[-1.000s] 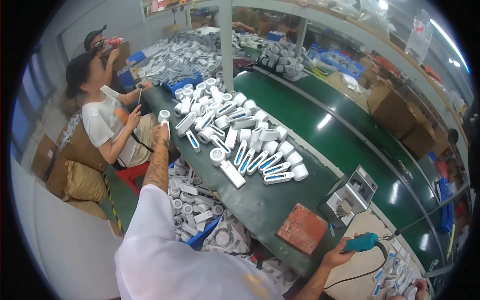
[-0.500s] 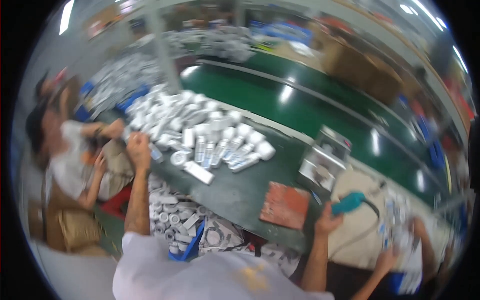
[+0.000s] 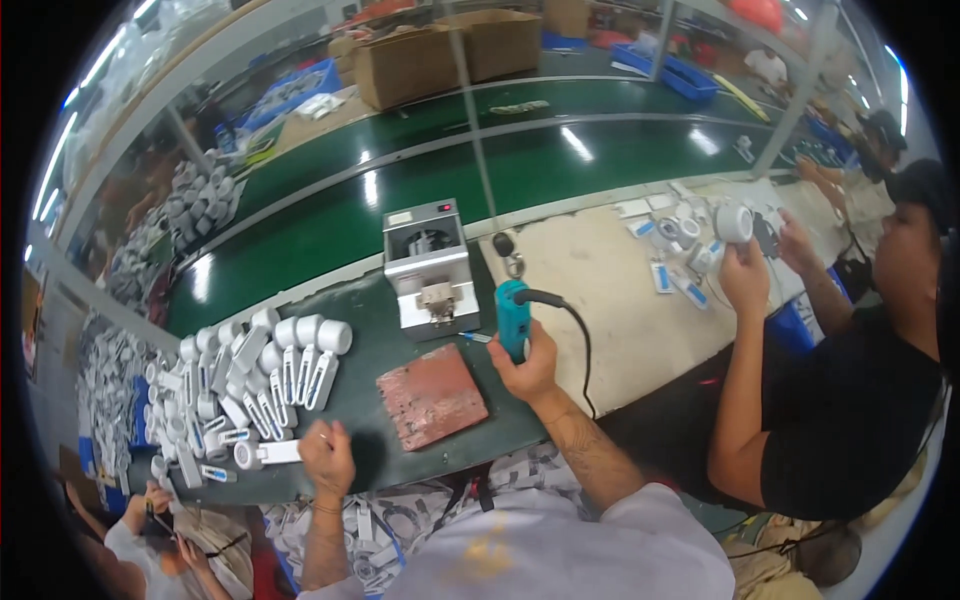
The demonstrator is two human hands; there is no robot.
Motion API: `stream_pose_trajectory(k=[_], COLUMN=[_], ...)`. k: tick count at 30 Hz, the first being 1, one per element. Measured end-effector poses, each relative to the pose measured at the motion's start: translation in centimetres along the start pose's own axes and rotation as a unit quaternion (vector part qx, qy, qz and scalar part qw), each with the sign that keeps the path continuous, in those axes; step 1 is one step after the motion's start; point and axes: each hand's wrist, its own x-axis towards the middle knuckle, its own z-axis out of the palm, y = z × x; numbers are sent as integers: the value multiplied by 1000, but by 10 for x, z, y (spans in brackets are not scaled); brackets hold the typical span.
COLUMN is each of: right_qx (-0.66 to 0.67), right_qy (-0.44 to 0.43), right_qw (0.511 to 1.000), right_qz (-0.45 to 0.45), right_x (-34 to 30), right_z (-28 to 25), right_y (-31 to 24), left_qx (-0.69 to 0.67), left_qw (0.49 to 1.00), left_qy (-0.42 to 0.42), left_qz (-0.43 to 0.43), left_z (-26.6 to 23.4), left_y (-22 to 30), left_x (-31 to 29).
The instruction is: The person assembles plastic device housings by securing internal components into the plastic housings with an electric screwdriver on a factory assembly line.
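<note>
Left hand was stretched out past the pile a second ago. Now it's curled up beside 1 white gadget, can't tell if it's holding anything. My guess: work's shifted back this way. Right hand is wrapped round the teal power tool, red slab's 1 o'clock. Gadget's at its 8 o'clock, lying flat: round head, long handle.

the left hand is curled into a fist, the left forearm nearly upright. the right hand is closed in a grip, the tattooed right forearm slanting up leftward.
</note>
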Motion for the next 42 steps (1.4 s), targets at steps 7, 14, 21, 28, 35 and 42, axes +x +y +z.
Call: stream_pose_trajectory(k=[7, 14, 21, 28, 35, 42], right_qx=[26, 30, 41, 35, 56, 52], right_qy=[23, -3, -1, -20, -29, -27], right_qw=[999, 1000, 999, 999, 998, 998], right_qz=[-27, -5, -14, -21, 0, 8], right_x=[14, 11, 9, 9, 8, 1], right_z=[-3, 2, 2, -8, -4, 0], right_y=[-23, -14, -10, -13, -11, -8], left_qx=[-191, -217, -445, -607, -649, -616], left_qw=[976, 887, 661, 575, 519, 533], left_qy=[-36, 264, 373, 285, 255, 246], left_qz=[-100, 311, 476, 468, 494, 526], left_z=[25, -84, -78, -51, -48, -56], left_y=[50, 161, 228, 228, 225, 223], left_x=[-20, 23, 41, 27, 31, 42])
